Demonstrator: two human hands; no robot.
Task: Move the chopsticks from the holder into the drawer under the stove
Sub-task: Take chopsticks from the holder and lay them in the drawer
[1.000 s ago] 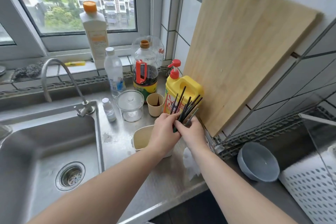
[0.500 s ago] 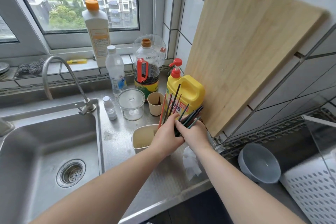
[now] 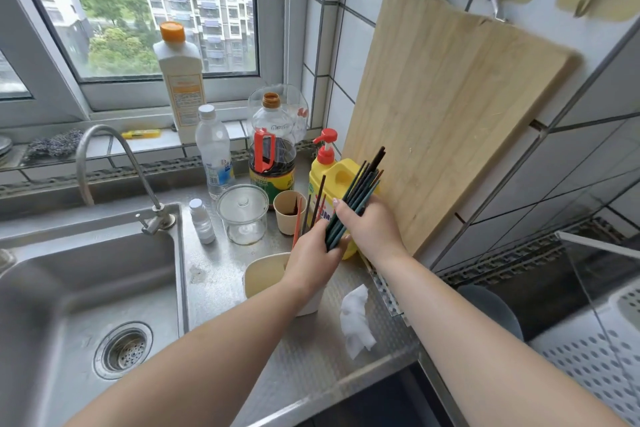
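While my right hand (image 3: pixel 372 229) is closed around a bundle of dark chopsticks (image 3: pixel 356 198), their upper ends fan out up and to the right, across the face of the yellow detergent bottle (image 3: pixel 334 177) and the lower edge of the wooden cutting board (image 3: pixel 446 107) that leans on the tiled wall. My left hand (image 3: pixel 311 256) sits just beside the right, fingers curled against the lower ends of the same bundle — gripping it from below, as far as I can see. Both hands are directly above the cream holder (image 3: pixel 263 276), which stands on the steel bench near its right edge, between the sink (image 3: pixel 79 288) and the bench's raised side strip. A few chopsticks, one reddish-orange (image 3: pixel 297 225), remain upright in the holder behind my left hand.

Along the back edge of the bench stand a clear water bottle (image 3: pixel 214 152), a dark sauce bottle (image 3: pixel 272 152), a glass jar with lid (image 3: pixel 243 213), a small white bottle (image 3: pixel 202 220) and a paper cup (image 3: pixel 289 211). A crumpled white tissue (image 3: pixel 356 319) lies near the front right corner of the bench. The drawer itself cannot be made out — only a dark gap below the bench's front edge.
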